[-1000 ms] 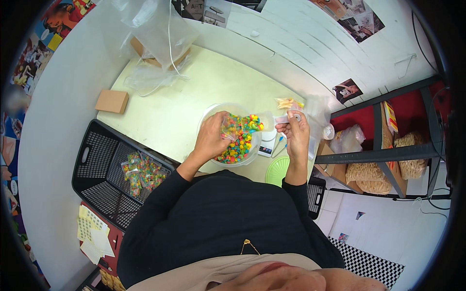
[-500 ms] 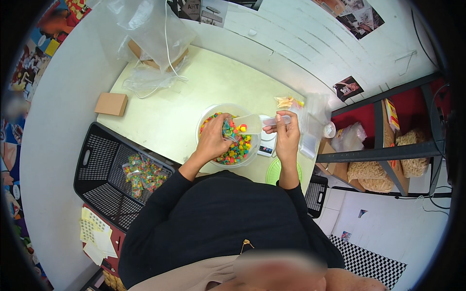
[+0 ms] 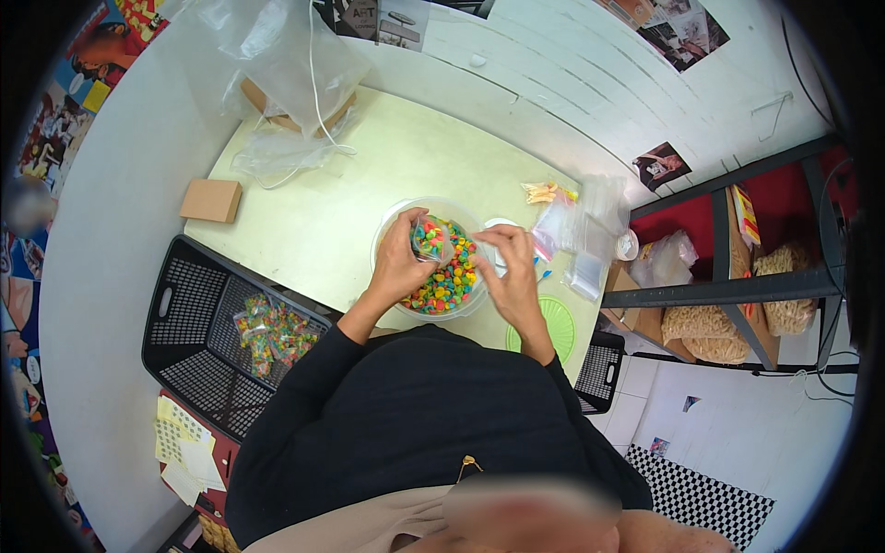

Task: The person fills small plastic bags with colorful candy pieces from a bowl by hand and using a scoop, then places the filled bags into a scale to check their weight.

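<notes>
Bagging seems underway mid-frame: the left hand pinches a snack-filled clear pouch; the right hand, spread, probably must grip its mouth.

The left hand hides part of the small clear bag. The right hand covers most of the white scale. The top edge cuts the big plastic bag.
</notes>
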`<move>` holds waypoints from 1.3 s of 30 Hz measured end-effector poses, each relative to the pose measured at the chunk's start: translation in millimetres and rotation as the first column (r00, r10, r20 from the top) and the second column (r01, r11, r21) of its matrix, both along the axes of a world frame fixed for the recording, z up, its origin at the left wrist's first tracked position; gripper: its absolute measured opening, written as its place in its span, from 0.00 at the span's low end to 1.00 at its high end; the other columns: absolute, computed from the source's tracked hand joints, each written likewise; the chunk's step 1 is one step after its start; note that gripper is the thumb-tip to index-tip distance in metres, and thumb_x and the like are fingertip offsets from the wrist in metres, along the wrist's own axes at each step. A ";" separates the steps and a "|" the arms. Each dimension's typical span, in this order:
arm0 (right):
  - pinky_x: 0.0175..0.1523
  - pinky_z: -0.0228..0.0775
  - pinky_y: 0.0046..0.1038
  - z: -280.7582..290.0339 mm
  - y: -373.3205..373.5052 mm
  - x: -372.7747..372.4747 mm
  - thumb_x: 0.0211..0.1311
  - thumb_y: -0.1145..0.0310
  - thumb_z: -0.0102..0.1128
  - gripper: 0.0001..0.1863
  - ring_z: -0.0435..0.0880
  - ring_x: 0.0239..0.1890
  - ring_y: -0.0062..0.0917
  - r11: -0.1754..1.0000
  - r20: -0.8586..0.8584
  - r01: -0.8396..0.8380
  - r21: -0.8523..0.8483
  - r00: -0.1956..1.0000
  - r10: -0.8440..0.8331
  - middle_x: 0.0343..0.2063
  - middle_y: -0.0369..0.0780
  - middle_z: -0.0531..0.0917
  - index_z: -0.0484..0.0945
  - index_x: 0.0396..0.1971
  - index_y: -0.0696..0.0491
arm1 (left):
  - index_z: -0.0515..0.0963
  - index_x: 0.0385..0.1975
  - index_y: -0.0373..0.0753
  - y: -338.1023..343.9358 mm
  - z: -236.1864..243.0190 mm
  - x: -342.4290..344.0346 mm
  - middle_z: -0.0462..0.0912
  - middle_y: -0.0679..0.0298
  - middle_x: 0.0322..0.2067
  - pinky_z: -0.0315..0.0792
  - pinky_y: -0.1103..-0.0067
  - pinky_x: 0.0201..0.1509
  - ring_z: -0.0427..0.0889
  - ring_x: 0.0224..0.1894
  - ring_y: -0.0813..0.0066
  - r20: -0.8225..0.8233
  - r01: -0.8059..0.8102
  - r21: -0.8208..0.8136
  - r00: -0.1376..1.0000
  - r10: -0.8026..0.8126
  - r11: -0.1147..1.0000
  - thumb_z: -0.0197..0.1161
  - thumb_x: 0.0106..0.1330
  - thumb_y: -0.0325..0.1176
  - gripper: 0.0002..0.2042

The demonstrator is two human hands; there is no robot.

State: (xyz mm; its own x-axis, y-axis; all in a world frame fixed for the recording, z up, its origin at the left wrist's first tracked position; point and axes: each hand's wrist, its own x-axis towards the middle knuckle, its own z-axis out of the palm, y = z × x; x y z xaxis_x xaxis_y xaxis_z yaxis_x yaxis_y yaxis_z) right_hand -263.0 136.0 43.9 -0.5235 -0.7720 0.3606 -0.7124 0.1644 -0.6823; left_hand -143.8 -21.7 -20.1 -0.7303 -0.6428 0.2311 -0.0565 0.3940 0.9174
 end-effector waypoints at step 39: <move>0.44 0.71 0.29 14.7 6.6 -18.7 0.63 0.74 0.64 0.05 0.79 0.38 0.29 0.971 0.125 -0.227 0.070 0.968 0.217 0.39 0.40 0.77 0.81 0.35 0.60 | 0.74 0.57 0.36 -5.7 24.0 14.3 0.81 0.61 0.48 0.71 0.77 0.60 0.78 0.52 0.75 -0.083 0.463 0.360 0.880 -0.467 0.810 0.80 0.51 0.33 0.32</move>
